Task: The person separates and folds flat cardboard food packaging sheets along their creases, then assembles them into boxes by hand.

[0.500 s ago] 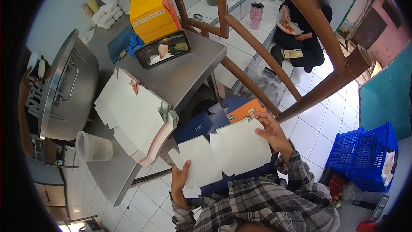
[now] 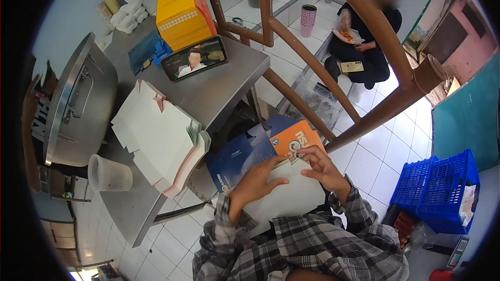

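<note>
A white-sided cardboard box blank (image 2: 291, 192) lies across the lap, its nearer part up against the plaid shirt. My left hand (image 2: 256, 183) has its fingers along the blank's far edge and its thumb over the white face. Close beside it, my right hand (image 2: 324, 170) pinches the same far edge between thumb and fingers. Just beyond are printed box blanks in dark blue (image 2: 237, 156) and orange (image 2: 299, 139), lying flat with their printed sides up. The fingertips partly cover the edge being held.
Stacked white blanks (image 2: 156, 135) lie on the metal table (image 2: 229, 78), near a plastic tub (image 2: 110, 173) and a large pot (image 2: 86, 109). A phone (image 2: 195, 58) leans against yellow boxes (image 2: 182, 15). Brown railings (image 2: 312, 67) stand ahead; beyond, a person (image 2: 359, 47) sits eating. Blue crates (image 2: 435, 190) are right.
My left hand has moved from the blank's left end to its far edge, near my right hand. The blank's left part has folded over, and more of the orange print shows.
</note>
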### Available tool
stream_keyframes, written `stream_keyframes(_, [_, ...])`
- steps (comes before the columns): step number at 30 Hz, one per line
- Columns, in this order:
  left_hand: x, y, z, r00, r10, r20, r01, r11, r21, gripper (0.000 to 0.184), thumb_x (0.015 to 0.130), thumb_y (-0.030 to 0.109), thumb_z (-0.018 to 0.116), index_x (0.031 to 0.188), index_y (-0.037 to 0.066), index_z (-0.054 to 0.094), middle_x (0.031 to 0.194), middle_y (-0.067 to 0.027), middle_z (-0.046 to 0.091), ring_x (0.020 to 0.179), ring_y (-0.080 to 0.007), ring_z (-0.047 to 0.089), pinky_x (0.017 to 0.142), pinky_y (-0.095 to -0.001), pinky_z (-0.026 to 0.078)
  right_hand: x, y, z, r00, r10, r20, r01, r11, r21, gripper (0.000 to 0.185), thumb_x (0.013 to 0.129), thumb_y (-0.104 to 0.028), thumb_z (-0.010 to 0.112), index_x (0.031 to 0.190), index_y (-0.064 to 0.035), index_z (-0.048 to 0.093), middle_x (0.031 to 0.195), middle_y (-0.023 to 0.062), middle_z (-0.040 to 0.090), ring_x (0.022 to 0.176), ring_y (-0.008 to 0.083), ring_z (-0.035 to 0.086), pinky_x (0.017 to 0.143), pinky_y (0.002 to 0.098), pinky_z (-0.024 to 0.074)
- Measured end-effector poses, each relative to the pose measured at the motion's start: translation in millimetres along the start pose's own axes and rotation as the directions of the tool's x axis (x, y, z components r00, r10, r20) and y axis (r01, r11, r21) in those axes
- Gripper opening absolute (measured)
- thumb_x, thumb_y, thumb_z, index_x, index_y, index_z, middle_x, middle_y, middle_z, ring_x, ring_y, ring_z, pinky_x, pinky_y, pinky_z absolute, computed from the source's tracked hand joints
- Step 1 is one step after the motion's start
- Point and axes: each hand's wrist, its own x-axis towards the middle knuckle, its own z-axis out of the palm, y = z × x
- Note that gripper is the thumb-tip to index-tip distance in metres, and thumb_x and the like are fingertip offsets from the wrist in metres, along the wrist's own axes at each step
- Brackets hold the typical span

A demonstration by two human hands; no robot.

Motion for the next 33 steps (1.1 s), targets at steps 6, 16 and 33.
stream_keyframes(6, [12,-10,20,0.993,-0.098,0.073,0.093,0.993,0.072,0.049,0.082,0.025,0.070,0.126,0.008,0.056,0.093,-0.0220,0.066,0.086,-0.0406,0.064,0.074,-0.0440,0.050,-1,5,-8,0.999,0.043,0.016,-0.041,0.994,-0.100,0.047,0.088,0.007,0.058,0.131,-0.0036,0.042,0.115,0.0098,0.057,0.104,0.0123,0.061,0.083,0.0214,0.0521])
stream_keyframes(16, [9,1,37,0.979,-0.203,-0.025,0.204,0.959,0.197,0.049,0.079,0.022,0.072,0.125,0.013,0.057,0.085,-0.0197,0.067,0.077,-0.0388,0.065,0.068,-0.0467,0.050,33,-36,-15,0.943,0.261,0.208,-0.025,0.677,-0.735,0.051,0.076,0.010,0.060,0.124,-0.0027,0.048,0.114,0.0109,0.061,0.104,0.0193,0.062,0.088,0.0299,0.0492])
stream_keyframes(33, [-23,9,122,0.832,0.203,-0.516,0.142,0.821,0.553,0.036,0.080,0.011,0.060,0.116,0.009,0.066,0.110,0.0003,0.068,0.094,-0.0136,0.063,0.082,-0.0283,0.048,-14,30,-17,0.870,-0.274,0.411,0.436,0.035,-0.899,0.038,0.072,0.002,0.065,0.110,-0.0030,0.065,0.094,0.0053,0.065,0.093,0.0208,0.059,0.077,0.0295,0.0509])
